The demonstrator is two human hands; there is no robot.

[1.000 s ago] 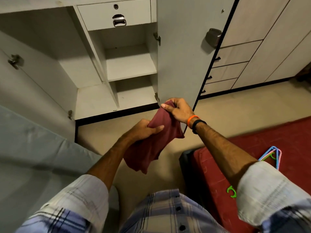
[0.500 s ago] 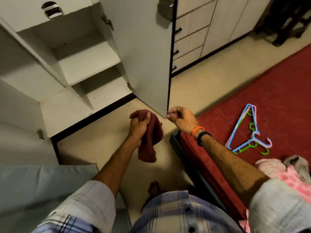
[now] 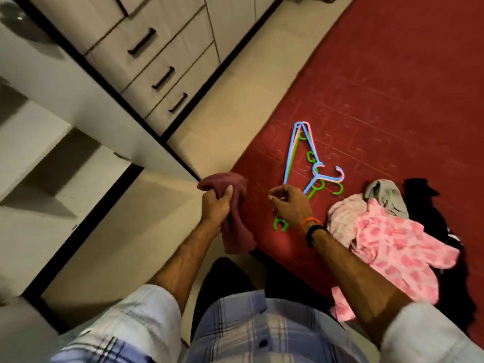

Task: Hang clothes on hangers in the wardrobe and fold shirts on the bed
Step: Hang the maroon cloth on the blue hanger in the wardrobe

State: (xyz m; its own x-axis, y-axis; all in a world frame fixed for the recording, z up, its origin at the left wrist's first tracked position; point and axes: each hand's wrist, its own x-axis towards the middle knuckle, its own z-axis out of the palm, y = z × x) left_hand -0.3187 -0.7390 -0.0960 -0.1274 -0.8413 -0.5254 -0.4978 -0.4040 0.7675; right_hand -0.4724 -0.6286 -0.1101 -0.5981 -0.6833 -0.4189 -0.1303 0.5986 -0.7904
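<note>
My left hand (image 3: 216, 206) grips a bunched maroon cloth (image 3: 235, 218) that hangs down over the floor at the bed's edge. My right hand (image 3: 289, 205) hovers over the red bed (image 3: 392, 87) with its fingers curled and holds nothing. Just beyond its fingertips lies a stack of blue, pink and green plastic hangers (image 3: 306, 158). A separate green hanger (image 3: 280, 224) shows under my right wrist. A pink patterned garment (image 3: 392, 244), a grey one (image 3: 385, 192) and a black one (image 3: 429, 205) are piled on the bed to the right.
The open wardrobe (image 3: 52, 166) with white shelves is at the left, its door (image 3: 78, 90) swung out toward me. A unit of drawers (image 3: 157, 74) with black handles stands behind it. Beige floor (image 3: 235, 100) runs between the drawers and the bed.
My view has swung right from the wardrobe to the bed. My right hand let go of the maroon cloth and moved over the bed near the hangers; my left hand keeps the cloth.
</note>
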